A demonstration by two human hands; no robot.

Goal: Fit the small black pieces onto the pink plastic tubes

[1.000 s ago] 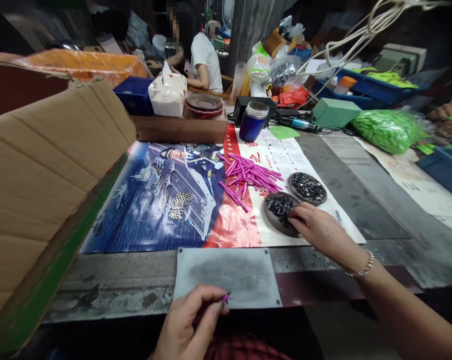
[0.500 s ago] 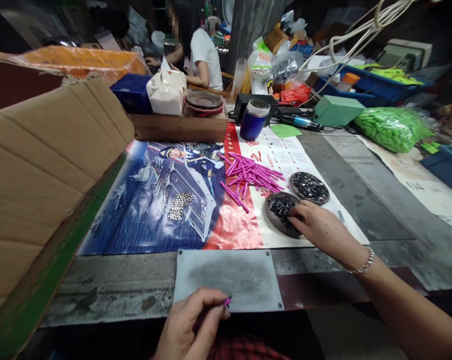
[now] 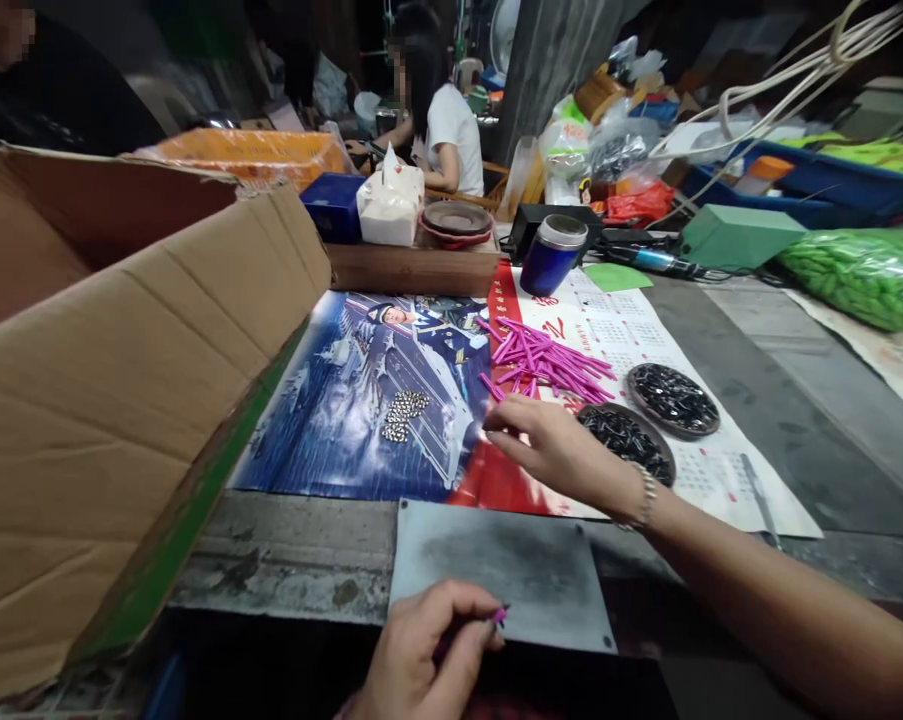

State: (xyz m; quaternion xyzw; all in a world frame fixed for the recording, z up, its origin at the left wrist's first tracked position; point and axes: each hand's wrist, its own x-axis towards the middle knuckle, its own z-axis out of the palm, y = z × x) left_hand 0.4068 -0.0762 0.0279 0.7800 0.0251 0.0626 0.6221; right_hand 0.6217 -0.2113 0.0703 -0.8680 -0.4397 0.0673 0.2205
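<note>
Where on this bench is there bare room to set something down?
Bare patches: the poster between cardboard box and beads; the grey plate beyond the left hand; the tabletop between poster and green bag. Crowded: around the pink sticks, near bowl, far bowl and right hand.

Interior dim; far background falls to near-black, light strongest over the desk (image 3: 301,552). Desk top grey, worn, stained along its front edge. Behind: grey pillar (image 3: 552,90), surface streaked. Just left of pillar: round fan (image 3: 504,35); pale chair (image 3: 469,74) deeper in the room; wooden chair (image 3: 491,202) nearer, partly hidden. White cables (image 3: 781,82) slung across upper right. Walls too dark to make out.
</note>
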